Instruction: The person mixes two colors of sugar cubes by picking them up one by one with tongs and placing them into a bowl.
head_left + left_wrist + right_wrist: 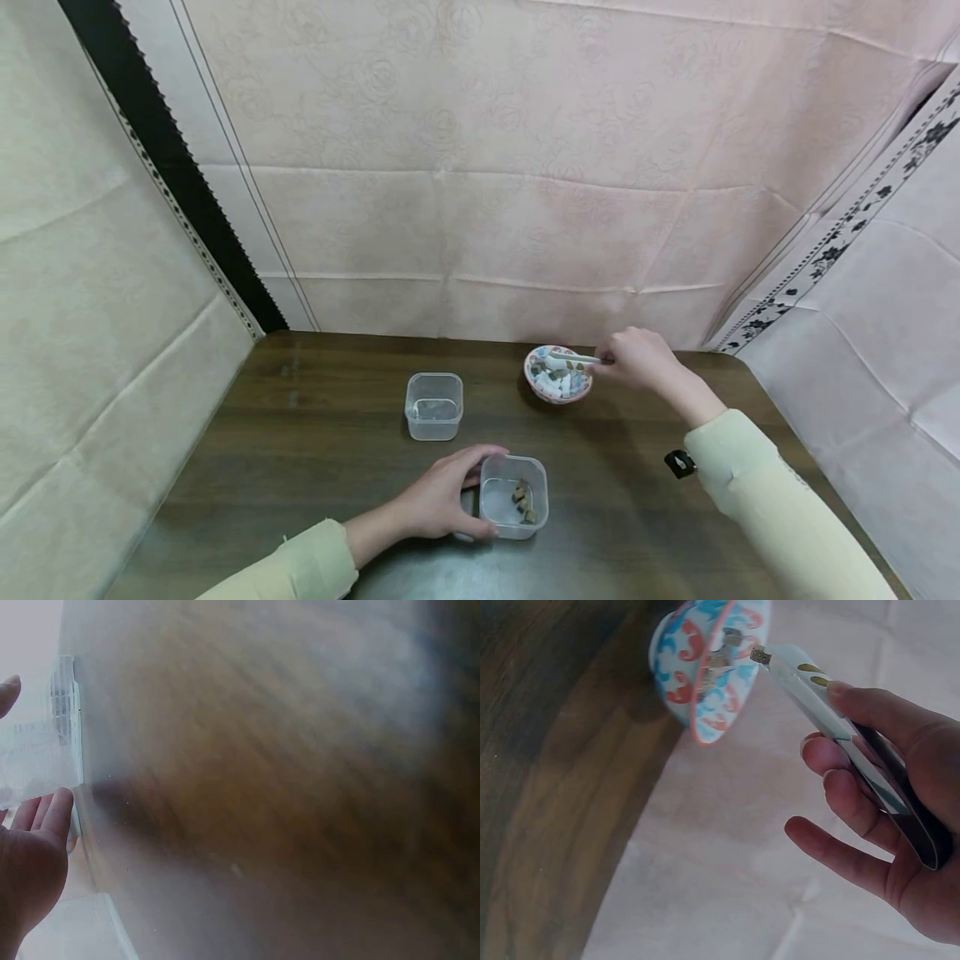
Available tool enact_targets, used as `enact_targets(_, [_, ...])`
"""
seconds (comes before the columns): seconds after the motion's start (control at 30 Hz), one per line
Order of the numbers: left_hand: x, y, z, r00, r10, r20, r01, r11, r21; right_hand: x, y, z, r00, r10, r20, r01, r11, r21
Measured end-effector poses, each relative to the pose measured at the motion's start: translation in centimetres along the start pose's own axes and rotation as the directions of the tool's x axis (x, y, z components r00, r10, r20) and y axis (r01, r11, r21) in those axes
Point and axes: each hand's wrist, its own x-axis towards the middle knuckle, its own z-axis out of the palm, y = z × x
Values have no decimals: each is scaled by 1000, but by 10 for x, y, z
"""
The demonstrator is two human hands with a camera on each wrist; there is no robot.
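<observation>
My right hand (pixel 637 357) grips a pair of small tongs (pixel 577 358) above a patterned bowl (pixel 553 398) at the back of the table. In the right wrist view, the tongs (pixel 821 712) pinch a small brown piece (pixel 760 655) at their tips, apart from the bowl (pixel 676 671). More brown bits (pixel 718 660) show inside that red-and-blue bowl. With thumb and fingers, my left hand (pixel 438 500) holds the side of a clear plastic container (pixel 497 500). Several brown pieces (pixel 523 503) lie in it. The left wrist view catches only part of this hand (pixel 37 855).
A second clear plastic container (pixel 433 410) stands behind the left hand, left of the bowl. The dark wooden table (pixel 300 467) is bordered by pale cloth (pixel 480 225) at the back and on both sides. A black object (pixel 680 463) sits at the right sleeve.
</observation>
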Motion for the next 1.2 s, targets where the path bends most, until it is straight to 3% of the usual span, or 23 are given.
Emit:
enact_targets(0.3, [0,3,0,1000,-20,-2,20,1000,-19,10,5,13,998,41,43,-40,999,-17])
enact_targets(0.5, [0,4,-1,1000,-21,-3,21,1000,-22,6,6,5,994,94,63,-93,995,-21])
enact_targets(0.77, [0,3,-1,1000,-28,2,28,999,-20,-8,7,-12,995,93,36,-93,996,-11])
enact_targets(0.97, [0,3,-1,1000,-30,3,30,999,-13,-26,-5,-28,999,49,-7,-49,999,-12])
enact_targets(1.2, [-1,3,-2,1000,-29,2,29,999,-16,-48,-36,-44,998,-49,-42,51,998,42])
